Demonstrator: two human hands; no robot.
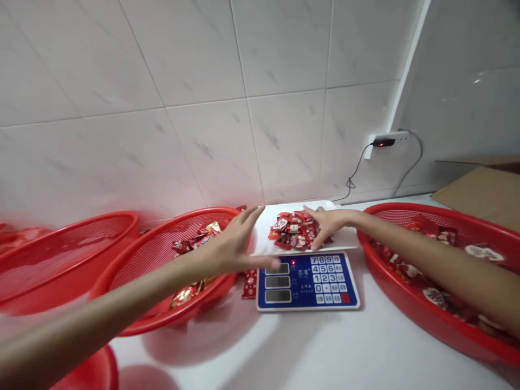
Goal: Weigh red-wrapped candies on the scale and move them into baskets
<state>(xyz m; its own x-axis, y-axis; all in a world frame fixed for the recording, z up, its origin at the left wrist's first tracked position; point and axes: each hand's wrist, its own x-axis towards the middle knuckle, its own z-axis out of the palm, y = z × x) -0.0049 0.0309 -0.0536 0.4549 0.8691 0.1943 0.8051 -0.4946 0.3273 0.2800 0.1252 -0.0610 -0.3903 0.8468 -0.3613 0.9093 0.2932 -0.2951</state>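
Two hands, left hand [229, 246] splayed, right [327, 226] on candies [292, 232]

Bright, even light; glare on the white wall tiles [477, 80]; the left hand [231, 244] blurred; edges stretched.

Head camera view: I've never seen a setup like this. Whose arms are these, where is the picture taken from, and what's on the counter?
This picture comes from a camera worn on a person's head, looking down at their own bare hands. The left hand reaches over a white platform on a digital scale. The right hand touches a pile of red-wrapped sweets on that platform. Neither hand clearly holds anything. A red mesh basket to the left and another to the right hold more wrapped sweets.
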